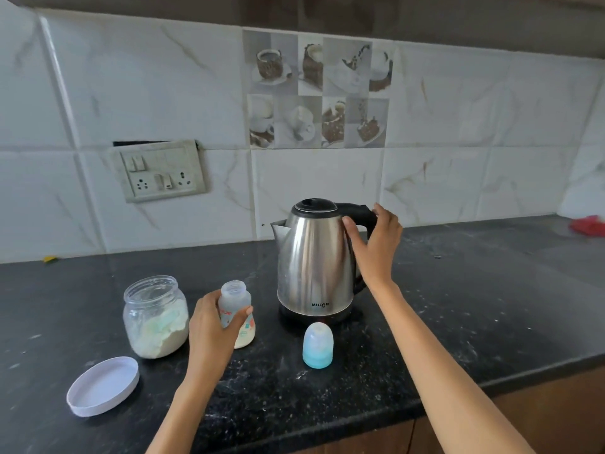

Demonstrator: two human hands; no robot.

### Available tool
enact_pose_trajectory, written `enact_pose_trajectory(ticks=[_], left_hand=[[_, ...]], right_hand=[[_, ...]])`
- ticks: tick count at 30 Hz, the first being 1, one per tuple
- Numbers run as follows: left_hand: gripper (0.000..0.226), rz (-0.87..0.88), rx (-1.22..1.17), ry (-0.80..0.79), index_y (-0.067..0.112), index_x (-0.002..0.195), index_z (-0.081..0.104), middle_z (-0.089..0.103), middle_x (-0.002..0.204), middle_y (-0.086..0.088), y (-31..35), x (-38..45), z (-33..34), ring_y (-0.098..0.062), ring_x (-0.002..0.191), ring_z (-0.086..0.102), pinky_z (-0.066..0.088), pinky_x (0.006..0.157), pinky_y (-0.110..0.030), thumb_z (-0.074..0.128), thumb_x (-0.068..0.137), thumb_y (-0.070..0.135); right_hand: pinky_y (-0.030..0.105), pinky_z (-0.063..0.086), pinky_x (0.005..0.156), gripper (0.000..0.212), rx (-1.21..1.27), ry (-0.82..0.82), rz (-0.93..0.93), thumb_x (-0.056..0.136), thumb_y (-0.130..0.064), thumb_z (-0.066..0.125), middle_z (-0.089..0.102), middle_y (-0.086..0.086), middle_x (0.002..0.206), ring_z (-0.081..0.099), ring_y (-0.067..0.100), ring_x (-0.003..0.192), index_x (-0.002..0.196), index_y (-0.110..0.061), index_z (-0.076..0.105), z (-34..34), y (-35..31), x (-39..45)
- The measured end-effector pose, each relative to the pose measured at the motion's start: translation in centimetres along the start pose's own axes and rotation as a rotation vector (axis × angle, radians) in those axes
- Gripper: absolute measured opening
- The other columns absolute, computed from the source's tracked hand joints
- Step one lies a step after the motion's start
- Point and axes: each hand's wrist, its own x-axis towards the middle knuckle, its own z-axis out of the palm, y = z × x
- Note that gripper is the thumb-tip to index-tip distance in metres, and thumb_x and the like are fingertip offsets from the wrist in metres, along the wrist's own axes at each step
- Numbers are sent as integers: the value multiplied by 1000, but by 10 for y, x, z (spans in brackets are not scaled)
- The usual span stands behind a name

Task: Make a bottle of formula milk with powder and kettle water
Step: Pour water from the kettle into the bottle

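A steel kettle (314,260) with a black lid and handle stands upright on the black counter (458,322). My right hand (376,244) wraps round its black handle. My left hand (212,326) grips an uncapped baby bottle (237,311) that stands on the counter with pale powder in its base. Left of the bottle sits an open glass jar (155,317) partly full of white formula powder. The jar's white lid (103,386) lies upturned in front of it. The bottle's blue cap (318,345) stands in front of the kettle.
A switch and socket panel (160,170) is mounted on the tiled wall behind the jar. A red cloth (587,226) lies at the far right of the counter. The counter's front edge runs diagonally at the lower right, above wooden cabinets.
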Motion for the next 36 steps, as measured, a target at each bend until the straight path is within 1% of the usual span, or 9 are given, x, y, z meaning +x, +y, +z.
enact_pose_trajectory(ticks=[5, 10, 13, 16, 19, 22, 27, 32, 36], left_hand=[[46, -9, 9, -11, 9, 117, 55, 61, 107, -5, -3, 4, -1, -20, 97, 56, 46, 78, -32, 76, 79, 26], [50, -27, 13, -21, 9, 119, 54, 61, 110, -6, -2, 5, -2, -19, 97, 57, 47, 79, -31, 77, 77, 26], [52, -21, 10, -21, 8, 118, 54, 61, 109, -4, -2, 4, -4, -17, 95, 57, 46, 77, -29, 78, 76, 26], [53, -28, 4, -27, 7, 116, 55, 61, 106, -2, -1, 5, -7, -15, 93, 56, 43, 73, -24, 80, 74, 26], [53, -37, -19, -41, 8, 115, 54, 61, 104, 0, -2, 5, -8, -15, 92, 57, 43, 73, -23, 81, 73, 26], [52, -38, -36, -43, 8, 115, 53, 60, 102, 1, -1, 4, -7, -14, 90, 56, 42, 70, -20, 81, 73, 24], [53, -39, -28, -48, 6, 116, 53, 58, 103, 1, 2, 4, -8, -15, 91, 56, 41, 72, -20, 80, 74, 23], [52, -43, -36, -66, 7, 116, 52, 61, 107, -2, 1, 5, -9, -13, 93, 56, 40, 67, -10, 80, 75, 22], [51, -42, -32, -70, 11, 116, 52, 61, 108, 0, 2, 5, -11, -12, 94, 57, 41, 64, -9, 79, 75, 23]], right_hand=[[19, 43, 80, 38, 184, -141, 30, 83, -50, 69, 59, -4, 94, 55, 22, 101, 92, -14, 66, -15, 4, 34], [13, 45, 75, 38, 244, -314, 102, 86, -47, 66, 63, 2, 99, 61, 10, 87, 103, -17, 54, -15, 9, 36], [24, 53, 68, 45, 283, -434, 127, 82, -49, 70, 68, 5, 81, 68, 11, 67, 96, -8, 59, -23, 9, 48], [26, 48, 56, 43, 390, -542, 158, 81, -38, 75, 59, 8, 64, 56, 11, 52, 90, 3, 63, -28, 6, 58], [22, 41, 46, 28, 460, -572, 164, 83, -24, 75, 58, 1, 61, 48, 10, 50, 105, -7, 71, -27, 3, 57], [20, 37, 41, 43, 509, -561, 147, 77, -21, 79, 60, 1, 65, 42, 9, 48, 117, -12, 70, -29, -3, 55], [24, 31, 40, 29, 543, -562, 6, 69, -27, 83, 60, 4, 61, 38, 12, 45, 96, -18, 76, -28, -24, 53], [27, 28, 41, 38, 518, -589, -41, 60, -35, 87, 61, -3, 57, 39, 14, 48, 91, -16, 78, -17, -44, 62], [24, 29, 40, 38, 495, -645, -119, 57, -41, 88, 61, 16, 63, 40, 14, 47, 87, -19, 79, -11, -57, 70]])
